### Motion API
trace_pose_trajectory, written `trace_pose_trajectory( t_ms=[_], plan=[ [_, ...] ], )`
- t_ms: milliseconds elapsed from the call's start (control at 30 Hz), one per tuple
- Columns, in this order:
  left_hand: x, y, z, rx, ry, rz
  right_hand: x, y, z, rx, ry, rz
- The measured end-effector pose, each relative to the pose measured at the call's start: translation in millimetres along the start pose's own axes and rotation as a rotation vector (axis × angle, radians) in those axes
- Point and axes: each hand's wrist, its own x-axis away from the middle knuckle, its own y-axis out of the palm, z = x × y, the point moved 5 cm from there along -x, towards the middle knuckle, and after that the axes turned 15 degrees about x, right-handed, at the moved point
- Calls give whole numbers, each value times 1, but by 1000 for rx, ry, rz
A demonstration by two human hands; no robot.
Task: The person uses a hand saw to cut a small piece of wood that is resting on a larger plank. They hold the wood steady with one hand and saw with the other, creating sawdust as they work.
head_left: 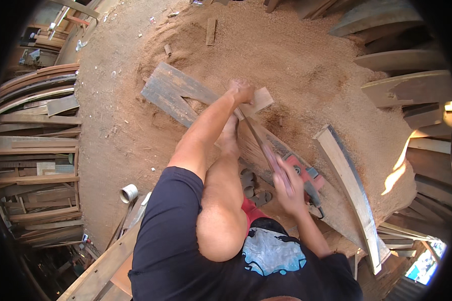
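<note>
My left hand (242,92) is closed at the edge of a short pale piece of wood (261,100), gripping it over the boards; the fingertips are partly hidden. My right hand (290,188), slightly blurred, wraps round the brown handle of a long narrow tool (258,138). Its dark, blade-like front slants up and left, ending close to the pale piece. Beneath lies a wide wooden plank (263,143), and my bare foot (229,131) rests beside it. A weathered grey board with a V-shaped notch (168,93) extends to the far left.
Just right of my right hand, a red and black power tool (306,175) sits on the plank. A curved timber (349,185) lies further right. Sandals (260,198) and a white cup (128,193) are on the sawdust-covered ground (306,65). Stacked lumber (40,150) lines the left side.
</note>
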Motion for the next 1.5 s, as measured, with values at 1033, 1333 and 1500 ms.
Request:
trace_pose_trajectory(
  t_ms=[1033, 1333, 1500],
  plan=[
    [-14, -22, 29, -184, 80, -205, -132, 69, 27, -178, 71, 21],
    [14, -36, 23, -98, 231, -137, 128, -31, 41, 48, 82, 67],
    [-8, -18, 24, -152, 201, -123, -30, 57, 57, 16, -64, 214]
  ],
)
